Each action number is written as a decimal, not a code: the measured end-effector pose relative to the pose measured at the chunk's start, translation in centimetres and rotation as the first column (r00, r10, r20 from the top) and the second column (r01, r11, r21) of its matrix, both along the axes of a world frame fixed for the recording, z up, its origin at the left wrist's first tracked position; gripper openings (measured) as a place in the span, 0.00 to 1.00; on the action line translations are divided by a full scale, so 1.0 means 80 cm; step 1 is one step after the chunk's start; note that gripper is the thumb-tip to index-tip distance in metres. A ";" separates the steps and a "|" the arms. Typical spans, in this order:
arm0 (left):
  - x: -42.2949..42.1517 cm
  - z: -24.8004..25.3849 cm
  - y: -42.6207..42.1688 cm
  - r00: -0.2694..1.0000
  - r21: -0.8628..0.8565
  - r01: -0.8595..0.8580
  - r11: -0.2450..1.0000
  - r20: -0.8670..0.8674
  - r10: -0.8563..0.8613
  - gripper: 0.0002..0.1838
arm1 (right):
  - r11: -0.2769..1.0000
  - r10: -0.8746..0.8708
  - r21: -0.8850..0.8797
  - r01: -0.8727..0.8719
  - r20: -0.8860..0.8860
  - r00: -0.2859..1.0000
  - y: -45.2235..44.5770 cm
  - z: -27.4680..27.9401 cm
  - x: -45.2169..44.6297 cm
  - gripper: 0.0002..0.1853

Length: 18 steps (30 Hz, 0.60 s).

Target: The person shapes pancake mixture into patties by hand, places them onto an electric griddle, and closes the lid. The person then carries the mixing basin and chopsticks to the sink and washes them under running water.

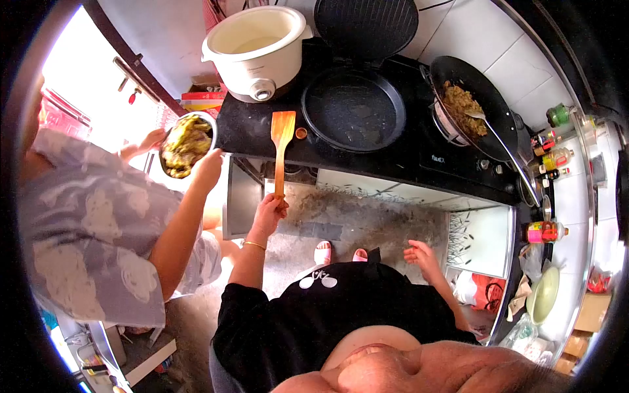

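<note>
My left hand (268,216) is wrapped round the handle end of a wooden spatula (281,141), whose flat blade points away from me at the edge of the black counter. Right of the blade lies an open round electric griddle (354,108) with a dark, shiny plate and its ribbed lid raised. My right hand (421,255) is held low on the right, over the floor, its fingers apart and nothing in it. To the left, a co-worker (105,216) holds a metal bowl (214,128) of yellow-green food (187,145) with both hands.
A white electric pot (254,56) stands at the counter's back left. On the stove at the right, a wok (488,85) holds browned food and a metal ladle (504,139). Bottles (547,231) and a green bowl (544,295) line the right side. A cabinet door (480,239) stands below.
</note>
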<state>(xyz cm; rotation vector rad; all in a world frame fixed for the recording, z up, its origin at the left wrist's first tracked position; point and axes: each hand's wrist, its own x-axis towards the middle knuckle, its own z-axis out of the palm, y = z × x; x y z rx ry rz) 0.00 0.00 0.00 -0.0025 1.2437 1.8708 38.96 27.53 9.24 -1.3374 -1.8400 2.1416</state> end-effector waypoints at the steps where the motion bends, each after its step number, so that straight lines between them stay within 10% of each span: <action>1: -0.007 0.001 -0.005 1.000 -0.006 -0.004 1.000 0.000 0.004 0.09 | 1.000 -0.006 -0.002 0.006 0.012 1.000 -0.005 0.004 -0.001 0.19; 13: -0.085 0.022 -0.008 0.992 0.001 0.092 0.996 -0.090 -0.091 0.08 | 0.997 -0.070 0.043 0.069 0.023 0.997 -0.006 -0.008 0.026 0.17; 18: -0.112 0.009 -0.009 0.992 0.048 -0.111 0.993 -0.059 0.114 0.13 | 0.996 -0.091 0.013 0.091 0.008 0.996 -0.004 -0.022 0.053 0.17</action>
